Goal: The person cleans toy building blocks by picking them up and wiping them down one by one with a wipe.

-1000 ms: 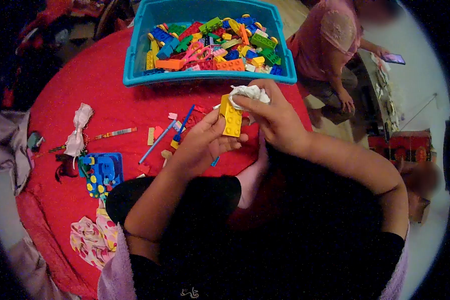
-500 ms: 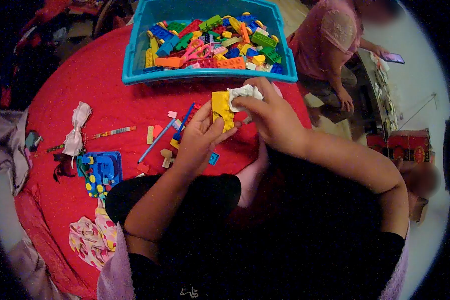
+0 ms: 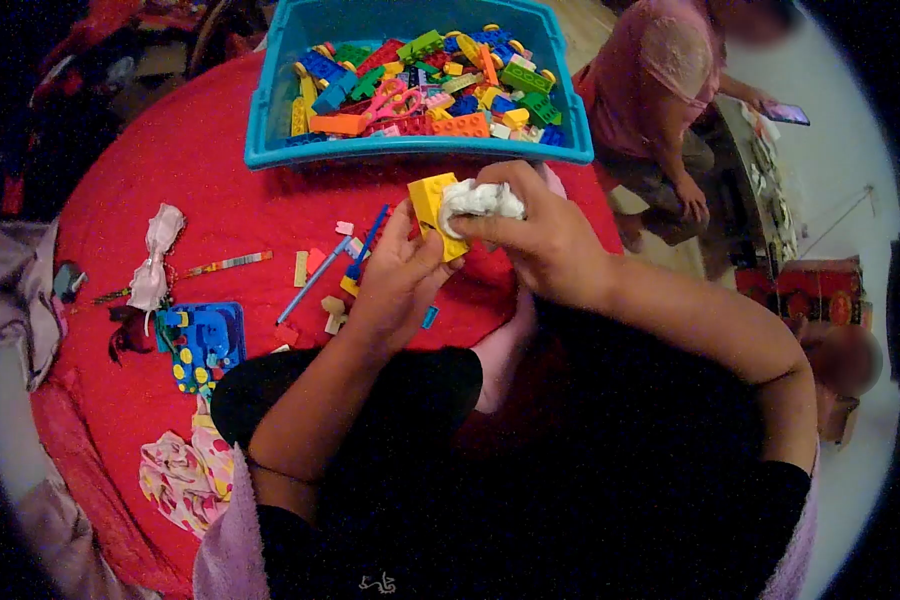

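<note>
My left hand [image 3: 405,275] grips a yellow toy building block [image 3: 432,195] between thumb and fingers, just in front of the bin. Pinched in my right hand [image 3: 545,230] is a crumpled white tissue or cloth [image 3: 485,199], pressed against the block's right face. The tissue covers part of that face, so its studs are mostly hidden. A blue plastic bin [image 3: 420,152] full of colourful toy blocks, with pink scissors [image 3: 395,99] among them, stands beyond both hands.
On the red cloth [image 3: 170,150] to the left lie a light blue stick [image 3: 313,283], small loose blocks, a blue toy board [image 3: 210,335], a pinkish-white bow [image 3: 157,255] and a patterned fabric [image 3: 185,480]. A person in pink [image 3: 660,70] holds a phone [image 3: 788,114] at the right.
The yellow block has tilted and shifted slightly left. My right hand's tissue has moved onto the block's studded side and now covers more of it.
</note>
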Available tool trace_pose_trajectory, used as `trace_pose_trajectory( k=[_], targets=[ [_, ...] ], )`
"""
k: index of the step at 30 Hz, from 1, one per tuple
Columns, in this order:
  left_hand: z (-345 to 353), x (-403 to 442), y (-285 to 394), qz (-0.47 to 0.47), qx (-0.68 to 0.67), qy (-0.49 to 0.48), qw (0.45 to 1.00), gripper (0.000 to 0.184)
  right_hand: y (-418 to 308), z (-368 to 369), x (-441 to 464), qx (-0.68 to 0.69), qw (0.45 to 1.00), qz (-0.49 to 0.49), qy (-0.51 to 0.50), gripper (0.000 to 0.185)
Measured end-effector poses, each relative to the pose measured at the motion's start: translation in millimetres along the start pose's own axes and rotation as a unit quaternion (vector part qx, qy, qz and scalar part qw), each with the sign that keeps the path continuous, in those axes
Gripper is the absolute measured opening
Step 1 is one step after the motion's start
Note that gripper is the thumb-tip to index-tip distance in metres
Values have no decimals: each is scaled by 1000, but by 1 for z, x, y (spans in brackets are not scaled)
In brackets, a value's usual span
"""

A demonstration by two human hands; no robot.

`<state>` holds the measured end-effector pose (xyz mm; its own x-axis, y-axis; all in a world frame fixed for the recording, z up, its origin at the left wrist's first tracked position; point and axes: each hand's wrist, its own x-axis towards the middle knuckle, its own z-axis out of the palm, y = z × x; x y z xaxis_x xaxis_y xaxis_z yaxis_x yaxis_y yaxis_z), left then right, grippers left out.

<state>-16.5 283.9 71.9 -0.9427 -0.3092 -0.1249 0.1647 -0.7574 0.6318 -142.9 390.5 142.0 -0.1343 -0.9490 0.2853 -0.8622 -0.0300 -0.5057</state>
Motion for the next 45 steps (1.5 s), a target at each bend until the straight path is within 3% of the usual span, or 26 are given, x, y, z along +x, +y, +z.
trace_pose_trajectory(
  k=[2,10,14,16,21,24,30,33,35,45],
  targets=[
    [5,-2,3,-1,-4,-7,1000,60,2,-1,-2,-27,999,-18,6,35],
    [-8,5,-3,-32,-52,23,998,50,18,4,-7,-33,993,110,35,40],
    [-6,4,-2,-28,-51,23,998,47,9,-1,-8,8,998,53,39,39],
    [-5,3,-2,-30,-54,17,998,46,1,3,-5,44,998,-22,-26,38],
    [-6,1,-1,-14,-46,-4,999,44,3,5,-6,30,999,-6,-14,37],
    [-5,0,-3,-23,-35,2,999,46,7,4,-10,5,998,61,1,35],
    [-3,-1,-4,-28,-7,-29,999,52,6,4,-5,0,993,82,81,45],
    [-2,-3,-4,-58,-12,-42,997,51,4,1,-6,-96,994,58,10,41],
    [-2,-4,-4,-73,-3,-22,997,49,4,-3,-5,-160,985,-14,-55,34],
    [-11,3,0,-31,2,50,998,41,7,2,-9,-109,987,-54,-102,39]
  ],
)
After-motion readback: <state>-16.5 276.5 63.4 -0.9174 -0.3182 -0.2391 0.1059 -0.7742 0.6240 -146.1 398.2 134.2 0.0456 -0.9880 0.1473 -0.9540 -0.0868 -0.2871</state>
